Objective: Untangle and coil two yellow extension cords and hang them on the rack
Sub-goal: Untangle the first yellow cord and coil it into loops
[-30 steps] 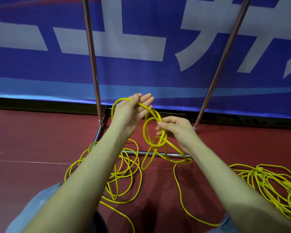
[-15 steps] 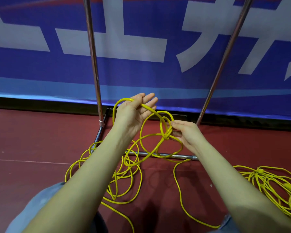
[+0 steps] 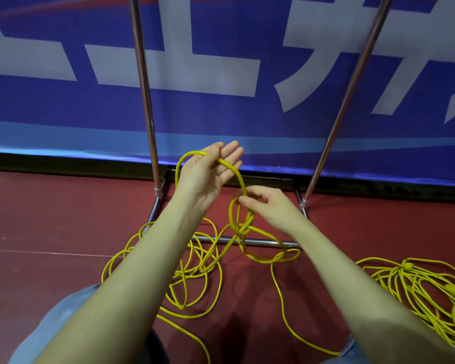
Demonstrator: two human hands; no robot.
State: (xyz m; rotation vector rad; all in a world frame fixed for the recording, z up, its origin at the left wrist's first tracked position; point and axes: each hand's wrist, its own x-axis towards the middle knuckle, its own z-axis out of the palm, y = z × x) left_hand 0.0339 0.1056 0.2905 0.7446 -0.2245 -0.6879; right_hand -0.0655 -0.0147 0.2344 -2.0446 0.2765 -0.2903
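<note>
the left hand [image 3: 210, 174] is raised palm-up with fingers straight, its thumb pressing a loop of the yellow extension cord [image 3: 202, 261] against the palm. the right hand [image 3: 267, 204] pinches the same cord just above a knot [image 3: 241, 228] hanging between the hands. the cord's loose loops trail onto the red floor [image 3: 50, 219] across the rack's [image 3: 145, 101] base bar. the second yellow cord [image 3: 415, 282] lies bundled at right, well apart. a blue banner [image 3: 221, 114] stands behind.
</note>
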